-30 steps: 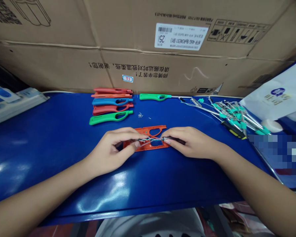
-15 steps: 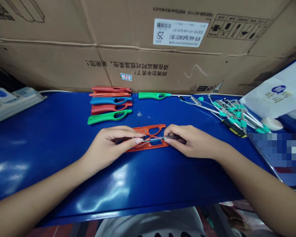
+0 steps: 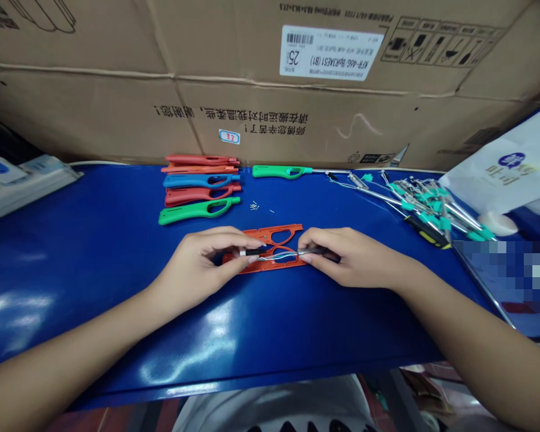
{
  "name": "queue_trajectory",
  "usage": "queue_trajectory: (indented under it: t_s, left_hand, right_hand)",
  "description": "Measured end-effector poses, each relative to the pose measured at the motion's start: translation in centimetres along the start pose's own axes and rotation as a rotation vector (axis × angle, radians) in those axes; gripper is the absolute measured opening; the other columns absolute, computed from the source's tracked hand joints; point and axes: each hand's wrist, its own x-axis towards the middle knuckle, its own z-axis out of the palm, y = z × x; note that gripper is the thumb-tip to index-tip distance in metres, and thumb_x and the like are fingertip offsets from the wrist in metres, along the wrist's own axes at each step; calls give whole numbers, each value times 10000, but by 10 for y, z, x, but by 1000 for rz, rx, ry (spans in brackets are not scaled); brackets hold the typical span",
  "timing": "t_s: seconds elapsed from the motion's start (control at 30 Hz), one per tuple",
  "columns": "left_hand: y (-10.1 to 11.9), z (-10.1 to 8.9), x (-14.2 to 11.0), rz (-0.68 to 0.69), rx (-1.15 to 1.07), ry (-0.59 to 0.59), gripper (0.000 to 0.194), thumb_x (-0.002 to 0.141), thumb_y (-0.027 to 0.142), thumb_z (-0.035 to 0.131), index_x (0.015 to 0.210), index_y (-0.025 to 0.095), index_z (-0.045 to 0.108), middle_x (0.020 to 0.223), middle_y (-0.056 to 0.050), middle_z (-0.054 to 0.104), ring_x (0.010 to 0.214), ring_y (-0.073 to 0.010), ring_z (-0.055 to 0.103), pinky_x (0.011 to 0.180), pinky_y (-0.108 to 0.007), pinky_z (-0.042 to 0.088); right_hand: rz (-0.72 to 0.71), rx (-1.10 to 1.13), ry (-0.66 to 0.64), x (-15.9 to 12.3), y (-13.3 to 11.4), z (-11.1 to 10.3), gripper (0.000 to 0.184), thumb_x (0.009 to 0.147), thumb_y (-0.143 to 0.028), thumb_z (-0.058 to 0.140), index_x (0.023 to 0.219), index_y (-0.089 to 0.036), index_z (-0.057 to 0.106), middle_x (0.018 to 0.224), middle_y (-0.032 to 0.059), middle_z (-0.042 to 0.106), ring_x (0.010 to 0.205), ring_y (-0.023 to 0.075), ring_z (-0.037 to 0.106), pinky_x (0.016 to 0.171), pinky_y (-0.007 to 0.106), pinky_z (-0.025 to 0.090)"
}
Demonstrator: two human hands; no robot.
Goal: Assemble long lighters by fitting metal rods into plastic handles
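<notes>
My left hand (image 3: 211, 255) pinches a small black cylinder with a white end (image 3: 252, 252) between thumb and fingers. Thin wires (image 3: 276, 257) stretch from it toward my right hand (image 3: 348, 258). There the fingers are closed on a dark metal tube (image 3: 315, 251), most of it hidden by the hand. Below both hands lie two orange lighter shell halves, the upper half (image 3: 270, 232) and the lower half (image 3: 270, 267), with trigger openings at their right ends. My left fingers cover part of the shells.
Lighter handles in several colours, such as a green handle (image 3: 193, 212), are stacked at the back left. A green lighter (image 3: 276, 172) lies behind. Metal rods with teal parts (image 3: 425, 204) and a black-yellow screwdriver (image 3: 427, 233) sit right. A cardboard box (image 3: 130, 132) walls the back.
My left hand's grip has shifted, and the black cylinder with its white end now shows between the fingers. My right hand stays nearly in place with the tube. The view has tilted slightly.
</notes>
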Motion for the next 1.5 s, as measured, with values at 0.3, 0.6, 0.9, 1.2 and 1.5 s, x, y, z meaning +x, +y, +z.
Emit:
queue_trajectory:
  t_s: [0.3,0.6,0.9,1.2,1.5]
  left_hand:
    - [-2,2,-2,54,29,-57,187,868,194,739,1043,232,792,1026,-17,801,910,-159,756,821,-241,597]
    - [0,5,0,-213,-236,-2,168,842,302,785,984,215,808,941,-32,812,769,-167,759,693,-255,629]
    - [5,6,-2,108,79,49,173,905,231,739,1063,215,806,939,-25,746,751,-105,695,639,-196,540]
    - [-2,5,-4,68,105,111,194,911,237,734,1095,249,797,1129,-33,738,985,-146,717,773,-208,585]
    - [-3,1,-1,-27,17,101,204,932,305,715,1109,233,788,1050,-18,798,879,-135,744,798,-214,597]
  right_hand:
    - [80,43,94,0,-1,1,144,1039,-359,508,1050,-230,572,783,-21,629,645,119,540,610,249,376]
    - [141,238,128,4,-2,9,157,1040,-377,489,998,-228,517,691,-56,562,589,106,473,561,243,359]
    - [305,335,64,8,-7,11,190,1038,-412,484,984,-230,489,668,-54,664,521,92,491,515,229,368]
    - [208,449,66,4,-7,14,187,1063,-437,447,1040,-253,424,754,-63,599,588,88,486,543,224,381]
    - [-7,247,86,1,-8,7,69,1015,-290,575,1030,-232,540,787,-58,576,636,73,501,579,205,381]
